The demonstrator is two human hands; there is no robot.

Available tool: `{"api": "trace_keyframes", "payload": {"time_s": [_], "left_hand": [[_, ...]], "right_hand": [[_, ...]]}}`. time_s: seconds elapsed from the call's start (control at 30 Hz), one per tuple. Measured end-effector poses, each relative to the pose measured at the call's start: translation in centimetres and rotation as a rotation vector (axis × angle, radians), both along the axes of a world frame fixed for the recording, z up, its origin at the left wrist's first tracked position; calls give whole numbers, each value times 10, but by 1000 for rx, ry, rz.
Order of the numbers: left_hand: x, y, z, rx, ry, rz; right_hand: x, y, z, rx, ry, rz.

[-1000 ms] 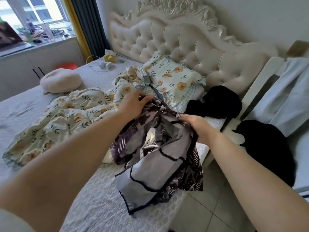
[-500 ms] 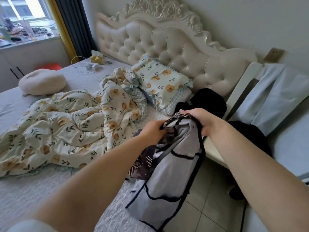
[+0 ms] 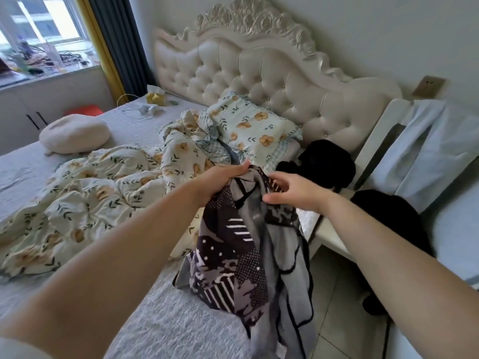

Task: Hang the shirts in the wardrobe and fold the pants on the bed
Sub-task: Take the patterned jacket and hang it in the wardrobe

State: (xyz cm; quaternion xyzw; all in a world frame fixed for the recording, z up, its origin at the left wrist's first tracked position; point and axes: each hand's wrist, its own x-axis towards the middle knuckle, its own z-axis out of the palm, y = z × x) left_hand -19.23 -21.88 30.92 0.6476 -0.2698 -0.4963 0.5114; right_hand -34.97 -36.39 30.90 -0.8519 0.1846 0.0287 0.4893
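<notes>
A grey and dark purple patterned garment (image 3: 241,257) hangs bunched from my hands above the right edge of the bed (image 3: 160,325). My left hand (image 3: 220,181) grips its top in a fist. My right hand (image 3: 293,191) pinches the cloth just to the right, thumb under and fingers curled over the fabric. The lower part of the garment drapes down over the bed's edge toward the floor. A black garment (image 3: 329,161) lies by the pillow at the bed's right side.
A floral quilt (image 3: 98,198) lies crumpled across the bed, with a floral pillow (image 3: 254,130) and a round cream cushion (image 3: 75,137). A white chair (image 3: 373,151) holds light blue cloth (image 3: 425,151) and another black garment (image 3: 388,221). The tufted headboard (image 3: 259,73) stands behind.
The patterned garment has been lifted off the bed and gathered; my hands have come closer together at its top, and my right hand has shifted its hold on the cloth.
</notes>
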Motion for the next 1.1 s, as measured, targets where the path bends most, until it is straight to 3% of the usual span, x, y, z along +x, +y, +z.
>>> {"api": "trace_keyframes", "payload": {"time_s": [0.07, 0.13, 0.27, 0.33, 0.47, 0.57, 0.63, 0.73, 0.83, 0.93, 1.1], "left_hand": [[5, 8, -7, 13, 2, -84], [12, 17, -13, 83, -85, -185], [19, 31, -31, 310, -777, -375], [14, 41, -43, 393, -992, -409], [30, 56, -47, 550, -833, -553], [52, 54, -18, 530, -702, -575], [63, 39, -9, 417, -821, -371], [50, 8, -16, 221, -1220, 144], [5, -8, -46, 109, -1327, 229], [-45, -12, -90, -28, -1234, 60], [-90, -25, -129, 47, -809, 239]], "right_hand": [[6, 8, -14, -52, 22, 23], [8, 11, -12, 23, 14, -39], [12, 10, 0, 191, 14, -88], [13, 9, 3, 219, 11, -76], [3, 2, 5, 275, 99, -63], [-12, -4, 1, 402, 164, -87], [-19, -3, -5, 510, 188, -125], [-19, 0, -17, 612, 137, -263], [-15, 3, -22, 725, 11, -444], [-13, 3, -25, 816, -65, -519], [-16, 5, -24, 847, -96, -556]]}}
